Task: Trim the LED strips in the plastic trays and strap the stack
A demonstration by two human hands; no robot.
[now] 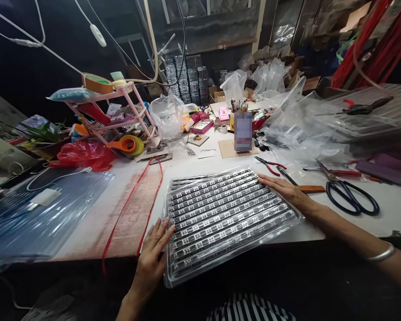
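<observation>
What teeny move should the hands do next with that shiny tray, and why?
I'd maybe slide the tray back a little, farther onto the table: its near corner seems to poke past the front edge, and the left hand and right hand are at its opposite sides.

Two arms (341, 229), one upper tray (234, 247) and one bracelet (384, 254) show.

Cluttered white table (182, 167): tray (225, 214) overhanging the near edge; plastic sheet (76, 214) and red bag (85, 154) left; pink rack (139, 115) far left; pliers (266, 162) and scissors (350, 194) right.
</observation>
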